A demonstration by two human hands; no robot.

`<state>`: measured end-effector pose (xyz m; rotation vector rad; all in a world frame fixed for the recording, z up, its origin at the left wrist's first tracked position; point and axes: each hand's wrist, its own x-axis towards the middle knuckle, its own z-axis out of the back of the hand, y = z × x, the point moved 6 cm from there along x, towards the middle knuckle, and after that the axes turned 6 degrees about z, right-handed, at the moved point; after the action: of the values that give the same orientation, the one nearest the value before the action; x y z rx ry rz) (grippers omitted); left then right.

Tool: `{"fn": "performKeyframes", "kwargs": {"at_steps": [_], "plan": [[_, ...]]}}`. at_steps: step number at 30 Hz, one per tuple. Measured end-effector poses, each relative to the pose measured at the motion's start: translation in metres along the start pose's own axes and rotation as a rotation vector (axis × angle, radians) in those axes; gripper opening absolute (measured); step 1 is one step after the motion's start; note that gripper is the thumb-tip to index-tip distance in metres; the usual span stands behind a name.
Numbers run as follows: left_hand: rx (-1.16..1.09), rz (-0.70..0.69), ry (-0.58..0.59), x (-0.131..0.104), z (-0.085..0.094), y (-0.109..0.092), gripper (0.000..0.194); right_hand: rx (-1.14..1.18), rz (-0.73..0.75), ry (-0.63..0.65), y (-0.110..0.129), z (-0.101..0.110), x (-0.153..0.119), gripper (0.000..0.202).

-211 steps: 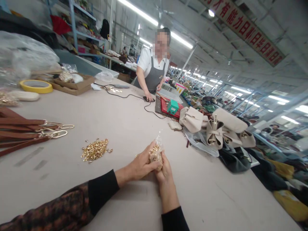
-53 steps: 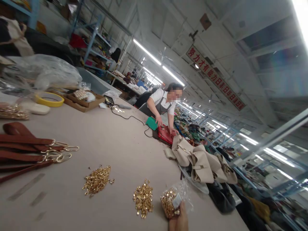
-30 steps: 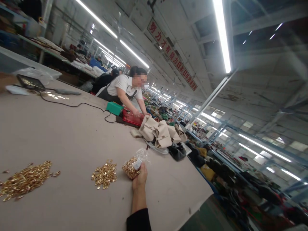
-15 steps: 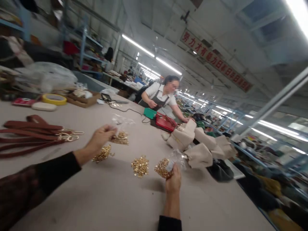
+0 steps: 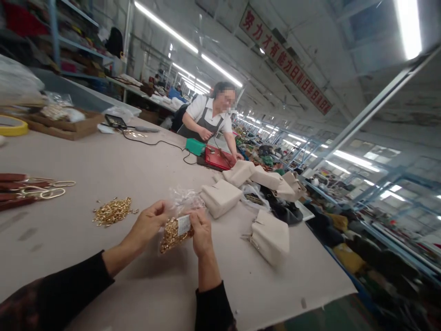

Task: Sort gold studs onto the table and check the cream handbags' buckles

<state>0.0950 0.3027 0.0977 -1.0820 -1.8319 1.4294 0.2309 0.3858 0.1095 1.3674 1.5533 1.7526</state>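
A clear plastic bag of gold metal pieces [image 5: 170, 236], with a white label, hangs above the table between my two hands. My left hand [image 5: 151, 225] pinches its upper left edge. On the other side, my right hand [image 5: 202, 232] grips the bag beside the label, thumb pressed on it. Left of my left hand lies a loose pile of small gold pieces [image 5: 112, 211]. Whether more gold pieces lie behind the bag and hands, I cannot tell.
Beige bags [image 5: 222, 197] lie beyond my right hand, one [image 5: 270, 236] nearer the right edge. Brown straps [image 5: 15, 188], yellow tape [image 5: 12, 126] and a cardboard tray [image 5: 69, 126] are left. Across the table, a person [image 5: 210, 115] touches a red bag [image 5: 218, 157].
My hands have come together at one bag; the second bag is no longer distinguishable. The view has shifted right, and one beige bag now lies apart from the others.
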Motion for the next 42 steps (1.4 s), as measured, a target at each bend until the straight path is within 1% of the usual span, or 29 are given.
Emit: {"fn": "performKeyframes", "kwargs": {"at_steps": [3, 5, 7, 9, 11, 13, 14, 16, 18, 19, 20, 21, 22, 24, 26, 28, 30, 32, 36, 39, 42], "plan": [[0.011, 0.013, 0.026, -0.008, -0.004, 0.001, 0.037, 0.014, -0.021, 0.09, 0.0, -0.001, -0.003, 0.032], [0.024, 0.016, 0.047, -0.011, -0.009, -0.003, 0.035, 0.03, -0.026, 0.101, 0.001, -0.001, -0.002, 0.033], [0.01, 0.028, 0.095, -0.015, -0.015, -0.009, 0.033, 0.047, -0.022, 0.111, 0.002, -0.001, -0.002, 0.033], [-0.022, 0.036, 0.177, -0.019, -0.02, -0.014, 0.03, 0.076, -0.023, 0.1, 0.002, -0.001, -0.002, 0.033], [-0.03, 0.031, 0.278, -0.022, -0.02, -0.018, 0.028, 0.111, -0.042, 0.065, 0.001, 0.0, -0.002, 0.032], [0.012, 0.007, 0.351, -0.024, -0.016, -0.018, 0.033, 0.132, -0.052, 0.022, 0.0, 0.002, -0.002, 0.032], [0.049, -0.008, 0.358, -0.025, -0.012, -0.016, 0.038, 0.13, -0.046, 0.009, 0.001, 0.002, -0.002, 0.032], [0.139, -0.041, 0.294, -0.025, -0.001, -0.011, 0.054, 0.125, -0.027, -0.006, 0.003, -0.001, -0.002, 0.031], [0.241, -0.067, 0.169, -0.026, 0.008, -0.007, 0.072, 0.111, -0.012, -0.017, 0.005, -0.006, -0.003, 0.033], [0.293, -0.08, 0.106, -0.028, 0.011, -0.008, 0.077, 0.093, -0.002, -0.024, 0.006, -0.009, -0.004, 0.034], [0.338, -0.095, 0.056, -0.03, 0.012, -0.01, 0.078, 0.063, 0.014, -0.025, 0.008, -0.012, -0.004, 0.034], [0.368, -0.114, 0.028, -0.032, 0.011, -0.013, 0.073, 0.019, 0.037, -0.022, 0.01, -0.016, -0.005, 0.034], [0.377, -0.13, 0.019, -0.034, 0.01, -0.016, 0.065, -0.033, 0.064, -0.014, 0.012, -0.019, -0.006, 0.034], [0.316, -0.141, 0.054, -0.037, 0.008, -0.023, 0.047, -0.136, 0.121, -0.009, 0.016, -0.025, -0.007, 0.034], [0.228, -0.141, 0.075, -0.038, 0.011, -0.027, 0.04, -0.201, 0.164, -0.015, 0.019, -0.031, -0.009, 0.034], [0.168, -0.148, 0.045, -0.038, 0.017, -0.029, 0.039, -0.234, 0.186, -0.007, 0.02, -0.037, -0.012, 0.035], [0.111, -0.16, 0.012, -0.039, 0.023, -0.03, 0.033, -0.255, 0.186, 0.028, 0.02, -0.044, -0.015, 0.034], [0.005, -0.167, 0.022, -0.041, 0.025, -0.033, 0.029, -0.272, 0.189, 0.042, 0.02, -0.049, -0.017, 0.033], [-0.187, -0.193, 0.049, -0.041, 0.027, -0.04, 0.026, -0.281, 0.229, 0.019, 0.016, -0.053, -0.017, 0.03], [-0.257, -0.145, 0.055, -0.04, 0.03, -0.038, 0.028, -0.238, 0.206, 0.021, 0.013, -0.055, -0.018, 0.028], [-0.272, -0.08, 0.058, -0.038, 0.035, -0.031, 0.028, -0.217, 0.147, 0.092, 0.014, -0.057, -0.02, 0.026]]}}
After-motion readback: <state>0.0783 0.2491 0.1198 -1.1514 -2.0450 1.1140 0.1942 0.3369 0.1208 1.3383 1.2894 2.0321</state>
